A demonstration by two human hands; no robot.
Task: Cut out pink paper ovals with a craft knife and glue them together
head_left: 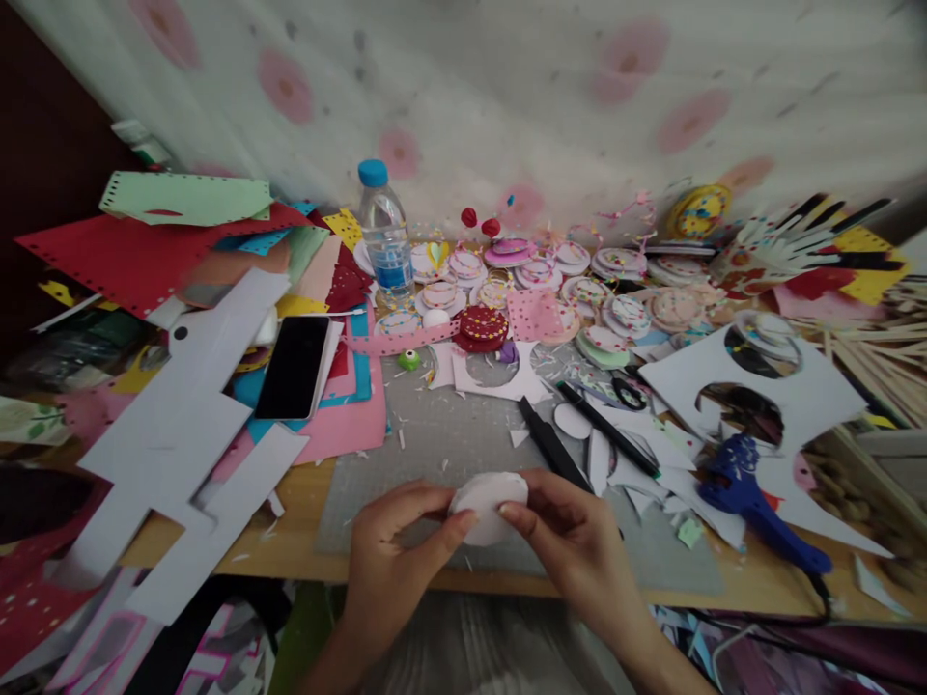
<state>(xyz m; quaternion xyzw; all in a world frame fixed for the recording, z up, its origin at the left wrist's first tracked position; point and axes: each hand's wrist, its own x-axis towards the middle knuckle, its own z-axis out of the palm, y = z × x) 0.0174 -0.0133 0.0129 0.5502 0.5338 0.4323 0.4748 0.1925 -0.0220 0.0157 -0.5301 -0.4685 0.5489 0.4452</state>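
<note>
Both hands hold a small stack of white round paper discs just above the grey cutting mat at the table's near edge. My left hand pinches the discs from the left with thumb and fingers. From the right, my right hand grips the same discs, its fingers curled over the edge. A black craft knife lies on the mat just beyond my right hand.
A blue glue gun lies at the right on white cut-out card. A black phone and coloured paper sheets fill the left. A water bottle and several decorated discs stand at the back. Wooden sticks lie far right.
</note>
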